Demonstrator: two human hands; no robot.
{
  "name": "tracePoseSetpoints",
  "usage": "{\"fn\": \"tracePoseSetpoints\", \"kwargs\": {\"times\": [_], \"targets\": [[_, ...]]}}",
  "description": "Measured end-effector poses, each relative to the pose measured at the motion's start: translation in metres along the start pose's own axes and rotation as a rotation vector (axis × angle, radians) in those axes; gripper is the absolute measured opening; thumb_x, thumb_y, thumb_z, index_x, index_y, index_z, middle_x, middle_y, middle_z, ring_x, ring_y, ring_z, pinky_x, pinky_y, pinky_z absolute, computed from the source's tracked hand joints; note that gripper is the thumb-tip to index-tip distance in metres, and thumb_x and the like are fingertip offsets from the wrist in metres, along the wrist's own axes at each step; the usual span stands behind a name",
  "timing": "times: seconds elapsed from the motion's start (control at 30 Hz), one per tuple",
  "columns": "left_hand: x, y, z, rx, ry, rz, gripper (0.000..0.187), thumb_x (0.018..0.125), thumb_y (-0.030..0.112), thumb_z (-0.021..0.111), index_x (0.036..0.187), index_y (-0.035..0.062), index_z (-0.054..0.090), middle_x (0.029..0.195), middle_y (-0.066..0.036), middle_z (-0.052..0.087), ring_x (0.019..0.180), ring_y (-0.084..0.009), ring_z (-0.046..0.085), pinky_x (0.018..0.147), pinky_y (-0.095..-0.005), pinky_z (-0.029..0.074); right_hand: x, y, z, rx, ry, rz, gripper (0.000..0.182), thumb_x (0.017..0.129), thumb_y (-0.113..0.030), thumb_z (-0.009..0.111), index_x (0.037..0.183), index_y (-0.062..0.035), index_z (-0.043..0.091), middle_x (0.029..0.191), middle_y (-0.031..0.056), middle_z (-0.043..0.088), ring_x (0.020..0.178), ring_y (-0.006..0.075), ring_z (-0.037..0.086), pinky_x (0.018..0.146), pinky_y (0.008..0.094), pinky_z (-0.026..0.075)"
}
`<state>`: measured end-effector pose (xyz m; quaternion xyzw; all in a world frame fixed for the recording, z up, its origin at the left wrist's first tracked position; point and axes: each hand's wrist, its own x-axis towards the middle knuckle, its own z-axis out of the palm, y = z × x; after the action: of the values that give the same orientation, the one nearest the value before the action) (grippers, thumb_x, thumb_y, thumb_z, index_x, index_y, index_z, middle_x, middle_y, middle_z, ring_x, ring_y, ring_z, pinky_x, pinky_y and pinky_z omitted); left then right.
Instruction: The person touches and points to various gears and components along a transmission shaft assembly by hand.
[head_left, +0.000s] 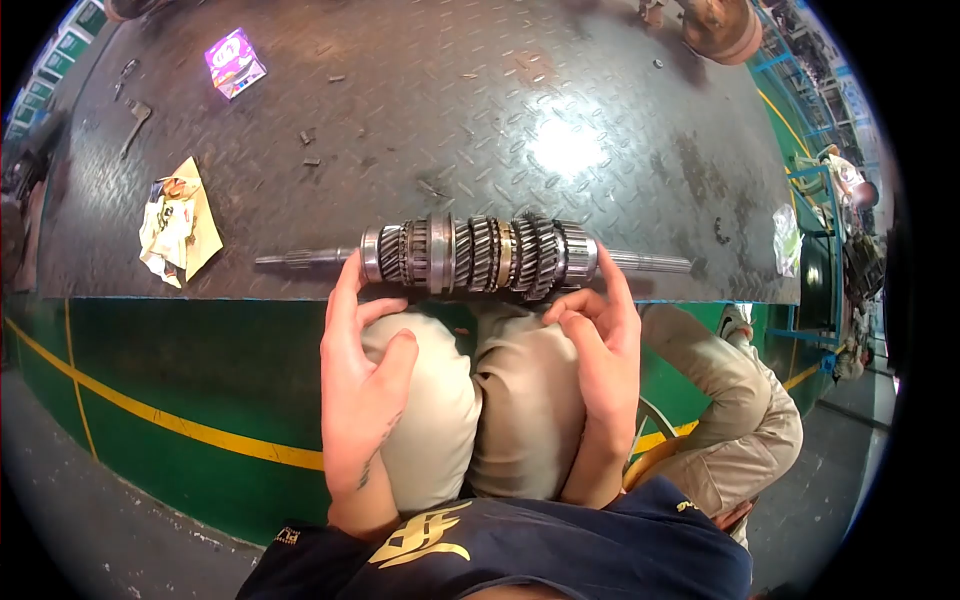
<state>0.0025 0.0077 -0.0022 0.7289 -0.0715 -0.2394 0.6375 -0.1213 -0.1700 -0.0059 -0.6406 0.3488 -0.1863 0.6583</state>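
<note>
A gearbox shaft with several helical gears and rings (478,254) lies lengthwise along the near edge of the metal table (400,130). Its thin splined ends stick out to the left and right. My left hand (362,375) is at the left end of the gear stack, index finger stretched up against the end ring, thumb apart. At the right end, my right hand (605,350) has its index finger extended along the last splined hub, with the other fingers bent below. Neither hand is wrapped around the shaft. The gears' underside is hidden.
On the table's left are a crumpled paper wrapper (175,225), a wrench-like tool (135,125) and a purple box (235,63). A plastic bag (786,240) lies at the right edge, a rusty round part (720,28) at the far right. Another person's legs (740,400) are beside me.
</note>
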Motion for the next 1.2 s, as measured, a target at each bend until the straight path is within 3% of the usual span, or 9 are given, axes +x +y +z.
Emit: {"fn": "tracePoseSetpoints", "kwargs": {"times": [1.2], "targets": [[-0.0003, -0.0003, -0.0008, -0.021, 0.002, -0.011, 0.074, 0.075, -0.006, 0.052, 0.148, -0.0018, 0.036, 0.132, -0.015, 0.049, 0.105, -0.0202, 0.062, 0.083, -0.0281, 0.049, -0.0009, -0.0037, 0.0021, 0.072, 0.019, 0.016, 0.06, 0.088, 0.004, 0.053, 0.144, -0.001, 0.032, 0.085, 0.0042, 0.064, 0.072, 0.0041, 0.05, 0.065, 0.0189, 0.038]]}}
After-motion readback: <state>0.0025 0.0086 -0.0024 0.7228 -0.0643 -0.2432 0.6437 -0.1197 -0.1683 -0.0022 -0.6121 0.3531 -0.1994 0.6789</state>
